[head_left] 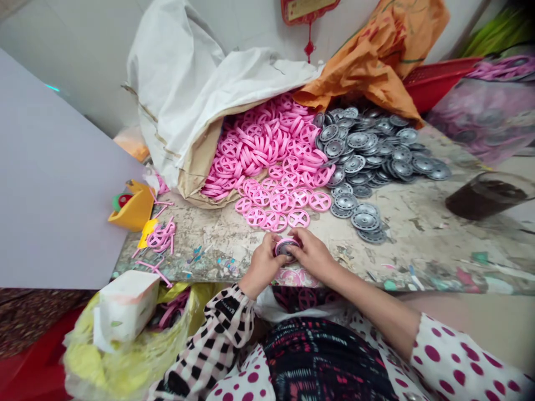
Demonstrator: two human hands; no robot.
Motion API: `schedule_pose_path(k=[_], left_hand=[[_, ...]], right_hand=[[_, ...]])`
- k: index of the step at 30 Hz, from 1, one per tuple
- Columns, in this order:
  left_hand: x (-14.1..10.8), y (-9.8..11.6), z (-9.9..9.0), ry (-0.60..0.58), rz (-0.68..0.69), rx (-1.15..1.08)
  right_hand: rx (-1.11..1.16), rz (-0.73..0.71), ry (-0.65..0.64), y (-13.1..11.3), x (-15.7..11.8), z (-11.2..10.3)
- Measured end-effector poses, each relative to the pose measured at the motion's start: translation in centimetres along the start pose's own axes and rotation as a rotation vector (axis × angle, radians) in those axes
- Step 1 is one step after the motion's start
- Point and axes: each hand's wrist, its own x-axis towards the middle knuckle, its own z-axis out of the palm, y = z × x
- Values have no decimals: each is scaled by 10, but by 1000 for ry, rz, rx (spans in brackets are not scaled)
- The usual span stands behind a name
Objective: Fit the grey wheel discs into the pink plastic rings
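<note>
Risk noted: I hold the round grey-and-pink piece [286, 248] just over the edge of the worn workbench [412, 245], so a slipped grip would drop it toward my lap. Uneven pressure could also knock its pink rim askew. My left hand [262, 266] and right hand [312, 256] are closed, fingertips [297, 239] pinching the rim from both sides, near loose pink spoked rings [278, 203].

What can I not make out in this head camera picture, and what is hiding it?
Head view:
The round piece between the left hand and right hand: the fingers hide much of it.
The pile of pink plastic wheels: the white sack hides its back part, so the count is unknown.
The clear container: the right edge cuts it off, and its dark contents cannot be identified.
</note>
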Motion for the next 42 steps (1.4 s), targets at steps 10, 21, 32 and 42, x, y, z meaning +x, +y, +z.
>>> schedule_pose_path(k=[10,21,32,42], left_hand=[[-3,-1,-1,-107,36,-254],[30,-2,-24,179,189,464],[47,8,-21,223,190,804],[-7,11,-11,-94,407,717]], right_hand=[[205,71,-42,1,-4,1],[-409,-336,-389,-23,-60,-11],[-948,195,207,40,-9,-101],[-840,156,337,50,-14,-117]])
